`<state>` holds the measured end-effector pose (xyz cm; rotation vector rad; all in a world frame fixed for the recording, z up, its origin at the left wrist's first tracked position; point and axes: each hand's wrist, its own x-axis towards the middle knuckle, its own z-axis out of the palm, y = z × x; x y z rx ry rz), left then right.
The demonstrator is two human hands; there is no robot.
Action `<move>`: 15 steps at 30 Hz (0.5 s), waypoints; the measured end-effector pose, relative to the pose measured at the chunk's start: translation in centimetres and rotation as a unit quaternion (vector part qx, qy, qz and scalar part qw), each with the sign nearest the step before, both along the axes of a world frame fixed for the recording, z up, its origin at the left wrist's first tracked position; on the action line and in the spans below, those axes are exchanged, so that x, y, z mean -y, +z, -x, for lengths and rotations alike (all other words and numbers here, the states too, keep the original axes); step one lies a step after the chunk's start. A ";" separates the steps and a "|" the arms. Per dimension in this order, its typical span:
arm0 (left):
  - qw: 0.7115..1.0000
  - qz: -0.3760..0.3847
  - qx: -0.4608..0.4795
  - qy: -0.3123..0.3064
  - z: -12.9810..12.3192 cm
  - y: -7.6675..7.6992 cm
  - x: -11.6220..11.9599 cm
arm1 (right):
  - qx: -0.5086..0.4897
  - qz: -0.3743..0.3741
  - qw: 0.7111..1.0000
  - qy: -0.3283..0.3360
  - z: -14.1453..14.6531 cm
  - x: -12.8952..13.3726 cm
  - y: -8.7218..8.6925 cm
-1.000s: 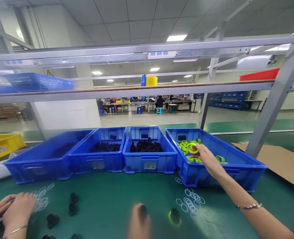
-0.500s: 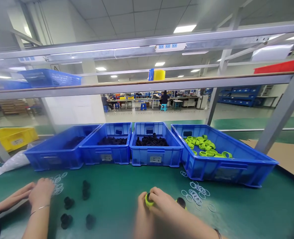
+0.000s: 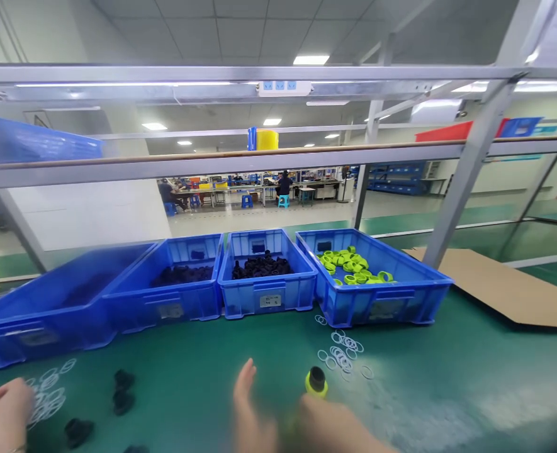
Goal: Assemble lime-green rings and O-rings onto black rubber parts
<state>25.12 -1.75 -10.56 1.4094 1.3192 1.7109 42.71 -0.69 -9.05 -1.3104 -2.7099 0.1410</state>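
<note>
My left hand [image 3: 250, 409] is raised over the green table [image 3: 184, 358], its fingers apart and nothing in it. To its right, my right hand [image 3: 330, 421] is smeared by motion low in the view; its fingers and anything in them cannot be made out. Just beyond the right hand stands a black part with a lime-green ring [image 3: 316, 382] around it. White thin rings [image 3: 342, 357] lie loose to the right of that part.
Blue bins hold black parts [image 3: 262, 265] and lime-green rings [image 3: 348, 261]. At far left, another person's hand [image 3: 7, 412] is beside more white rings [image 3: 46, 399]. Loose black parts [image 3: 123, 391] lie nearby. Cardboard [image 3: 500, 286] is at right.
The view has turned right. My hands have come apart; the ringed black part that they held between them no longer shows there. My left hand has opened.
</note>
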 end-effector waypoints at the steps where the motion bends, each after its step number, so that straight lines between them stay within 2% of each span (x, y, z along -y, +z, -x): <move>1: 1.000 -0.005 -0.001 0.002 0.0 0.0 -0.1 | -0.013 0.006 1.000 -0.009 -1.1 0.5 -0.3; 4: 0.999 -0.028 -0.025 0.007 -0.1 -0.5 -0.4 | -0.064 0.013 0.997 -0.034 -4.0 1.6 -0.1; 7: 0.997 -0.047 -0.056 0.017 -0.4 -1.0 -0.2 | -0.070 0.002 0.997 -0.030 -5.5 1.9 1.1; 15: 0.995 -0.070 -0.071 0.008 -0.4 -0.9 0.1 | -0.060 -0.041 0.997 -0.027 -5.7 1.6 3.2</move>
